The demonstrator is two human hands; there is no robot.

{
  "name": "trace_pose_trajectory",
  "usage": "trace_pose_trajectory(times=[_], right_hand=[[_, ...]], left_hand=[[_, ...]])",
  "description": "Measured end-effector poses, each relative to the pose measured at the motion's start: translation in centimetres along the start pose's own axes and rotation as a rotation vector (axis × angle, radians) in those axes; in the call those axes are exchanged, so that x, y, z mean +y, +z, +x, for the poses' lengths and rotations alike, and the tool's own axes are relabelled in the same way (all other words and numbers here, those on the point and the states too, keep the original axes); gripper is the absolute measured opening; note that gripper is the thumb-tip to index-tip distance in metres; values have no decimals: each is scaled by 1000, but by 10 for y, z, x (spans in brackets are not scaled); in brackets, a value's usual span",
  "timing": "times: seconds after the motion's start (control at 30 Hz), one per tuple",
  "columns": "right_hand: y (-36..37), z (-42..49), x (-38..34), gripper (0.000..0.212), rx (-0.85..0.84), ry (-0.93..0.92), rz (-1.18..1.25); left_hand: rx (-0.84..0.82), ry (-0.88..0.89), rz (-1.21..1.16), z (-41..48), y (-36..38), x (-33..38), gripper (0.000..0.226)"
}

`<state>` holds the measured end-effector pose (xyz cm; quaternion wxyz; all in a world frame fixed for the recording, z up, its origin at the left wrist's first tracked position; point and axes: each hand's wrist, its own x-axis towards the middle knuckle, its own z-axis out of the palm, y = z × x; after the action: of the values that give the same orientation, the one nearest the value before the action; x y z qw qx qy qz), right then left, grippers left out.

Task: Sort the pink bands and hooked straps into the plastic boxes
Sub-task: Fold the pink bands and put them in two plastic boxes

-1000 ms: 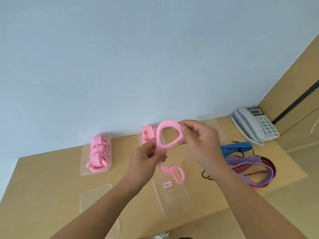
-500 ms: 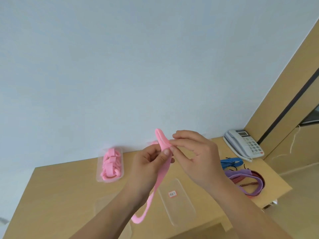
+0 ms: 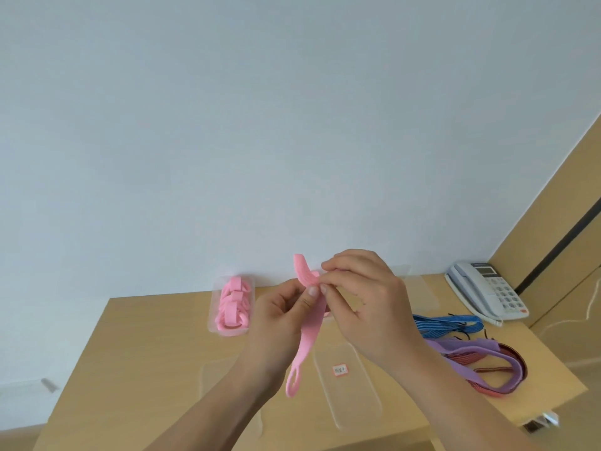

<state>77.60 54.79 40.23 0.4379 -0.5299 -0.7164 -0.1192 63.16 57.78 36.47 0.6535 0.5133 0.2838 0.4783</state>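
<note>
We take the long clear plastic box with the small pink-edged label (image 3: 354,402) as our mark on the light wooden table (image 3: 146,346). Above it and a little to its left, both hands are raised off the table. The left hand (image 3: 279,317) pinches a flat pink rubbery band with a loop at its end (image 3: 307,340) between its thumb and curled fingers; the right hand (image 3: 364,304) pinches the same band near its top with thumb and fingertips, just beside the left thumb. The band's upper end sticks up past the fingers; the rest hangs down to the left of the labelled box, its looped end beside that box's left edge, and we cannot tell whether it touches the table. Beyond the labelled box and to its left stands a clear plastic tray filled with folded pink bands (image 3: 231,307). To the right of the labelled box the hooked straps lie in a loose heap: a blue striped strap (image 3: 445,323) farthest back; a purple strap (image 3: 455,346) and a red striped strap (image 3: 471,359) overlapping nearer. Farther right and back sits a pale grey desk telephone (image 3: 484,294).
</note>
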Motion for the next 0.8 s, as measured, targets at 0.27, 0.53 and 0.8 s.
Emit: trace_pose_trajectory(times=[0.27,0.53,0.8], right_hand=[[-20,7,20,13,-100,94,53],[-35,9,49,18,-330,94,42],[-44,8,67,7,-322,91,81]], left_hand=[[67,55,81,0,30,-4,34],[104,52,163,5,55,-7,40],[193,-25,259,16,69,-25,24]])
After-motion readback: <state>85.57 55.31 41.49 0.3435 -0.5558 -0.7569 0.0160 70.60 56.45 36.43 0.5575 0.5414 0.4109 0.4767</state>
